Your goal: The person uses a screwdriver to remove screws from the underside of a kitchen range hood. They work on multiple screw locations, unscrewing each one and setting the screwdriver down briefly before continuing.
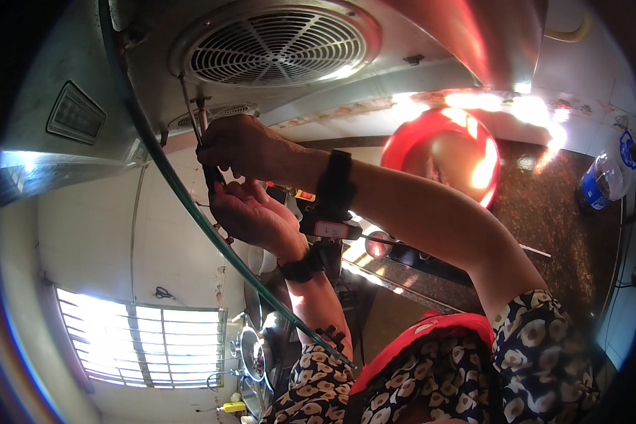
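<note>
My raised hands meet at the underside of a metal range hood (141,53), just below its round vent grille (279,49). Between them is a screwdriver (190,106), its thin shaft pointing up at the grille's rim. My right hand (244,148) closes around the upper part of its dark handle. Lower down, my left hand (251,212) has its fingers curled at the handle's bottom end. A short metal piece (203,112) hangs from the hood beside the shaft. The screwdriver's tip meets the rim area, but the contact point is too small to make out.
A hood lamp (76,113) sits at upper left. A dark green curved edge (169,177) crosses close in front. On the brown stone counter (565,205) stand a red basin (396,145) and a clear plastic jug (601,185). A barred window (148,346) is at lower left, near metal pans (254,350).
</note>
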`<state>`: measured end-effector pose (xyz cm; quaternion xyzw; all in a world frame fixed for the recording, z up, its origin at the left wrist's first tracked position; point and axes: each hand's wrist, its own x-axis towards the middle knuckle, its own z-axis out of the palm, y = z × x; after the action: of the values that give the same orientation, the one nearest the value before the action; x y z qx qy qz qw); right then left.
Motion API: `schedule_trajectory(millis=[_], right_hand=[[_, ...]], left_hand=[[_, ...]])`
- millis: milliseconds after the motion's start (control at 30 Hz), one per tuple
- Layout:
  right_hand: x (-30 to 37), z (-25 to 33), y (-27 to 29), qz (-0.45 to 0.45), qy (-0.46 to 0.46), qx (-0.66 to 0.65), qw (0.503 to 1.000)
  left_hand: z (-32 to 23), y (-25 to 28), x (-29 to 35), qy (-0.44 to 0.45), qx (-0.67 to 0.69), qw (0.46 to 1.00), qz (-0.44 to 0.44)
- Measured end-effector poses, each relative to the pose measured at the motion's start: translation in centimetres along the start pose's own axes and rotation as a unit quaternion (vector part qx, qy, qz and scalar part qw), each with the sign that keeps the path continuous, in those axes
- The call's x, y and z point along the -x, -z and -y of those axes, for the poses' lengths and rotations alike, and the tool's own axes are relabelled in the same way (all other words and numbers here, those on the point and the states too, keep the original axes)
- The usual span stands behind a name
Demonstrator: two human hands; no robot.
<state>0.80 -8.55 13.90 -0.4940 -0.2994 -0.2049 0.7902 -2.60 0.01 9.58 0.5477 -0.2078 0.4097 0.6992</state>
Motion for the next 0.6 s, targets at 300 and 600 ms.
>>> schedule_trajectory(millis=[300, 600], right_hand=[[-0.1, 0.7, -0.4, 0.05, 0.04, 0.02, 0.998], [-0.1, 2.2, -0.4, 0.058, 0.032, 0.118, 0.991]], left_hand=[[-1.1, -0.6, -0.9, 0.005, 0.037, 0.999, -0.017], [-1.0, -0.6, 0.3, -0.076, 0.034, 0.996, 0.016]])
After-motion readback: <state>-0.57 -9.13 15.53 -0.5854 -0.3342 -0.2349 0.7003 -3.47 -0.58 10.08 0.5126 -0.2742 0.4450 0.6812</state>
